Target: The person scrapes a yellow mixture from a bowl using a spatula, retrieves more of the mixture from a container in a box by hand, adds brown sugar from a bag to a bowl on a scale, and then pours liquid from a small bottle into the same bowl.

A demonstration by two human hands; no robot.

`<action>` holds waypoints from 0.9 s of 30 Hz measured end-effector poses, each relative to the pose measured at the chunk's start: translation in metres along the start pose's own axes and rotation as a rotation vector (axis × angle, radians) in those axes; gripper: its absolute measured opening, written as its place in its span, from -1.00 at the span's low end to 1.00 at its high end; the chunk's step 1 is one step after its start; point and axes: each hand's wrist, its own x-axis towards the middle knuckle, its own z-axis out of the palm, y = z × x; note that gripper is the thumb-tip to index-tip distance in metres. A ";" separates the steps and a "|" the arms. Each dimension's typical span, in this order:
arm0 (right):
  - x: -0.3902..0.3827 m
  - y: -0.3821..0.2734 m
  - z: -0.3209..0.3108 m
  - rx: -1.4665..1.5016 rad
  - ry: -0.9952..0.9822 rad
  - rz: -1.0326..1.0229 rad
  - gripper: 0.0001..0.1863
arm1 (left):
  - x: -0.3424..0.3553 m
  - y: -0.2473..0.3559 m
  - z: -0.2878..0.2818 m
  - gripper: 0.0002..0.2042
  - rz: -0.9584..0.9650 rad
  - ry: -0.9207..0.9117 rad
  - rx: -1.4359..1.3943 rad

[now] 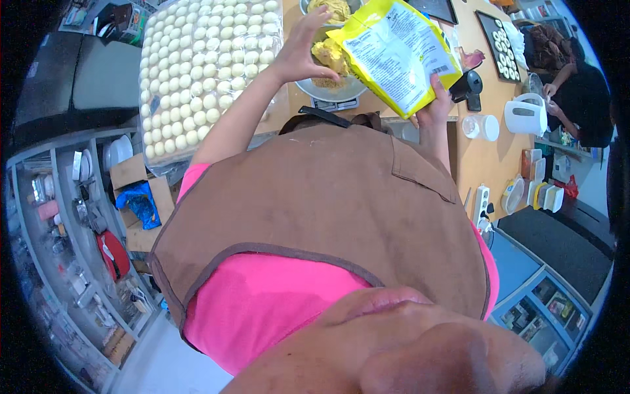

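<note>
My right hand [436,106] grips the lower right edge of a yellow and white plastic bag [400,56], which is tilted with its printed panel facing me. My left hand [298,52] is open, thumb and fingers spread apart, beside the bag's left edge. It hovers over a metal bowl [353,94] holding a yellow dough-like lump [330,56] and some tan crumbs. The bowl stands on a small scale [336,104]. Beyond it, partly cut off by the frame edge, a second bowl contains more yellow mixture [333,9].
Many pale dough balls [197,72] lie in rows under clear plastic at left. On the right are a dark tray [497,49] of pale pieces, a clear jar [487,127], a white jug [525,115] and a power strip [481,200]. Another person [584,98] works at far right.
</note>
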 end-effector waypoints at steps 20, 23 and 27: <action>-0.004 0.005 -0.004 0.016 -0.058 -0.020 -0.50 | 0.028 0.022 0.011 -0.22 0.077 -0.076 -0.208; -0.003 0.008 -0.009 0.030 -0.063 -0.005 -0.50 | 0.028 0.022 0.011 -0.29 0.111 -0.008 -0.183; -0.003 0.014 -0.008 0.034 -0.013 0.008 -0.51 | 0.027 0.023 0.008 -0.24 0.033 -0.095 -0.164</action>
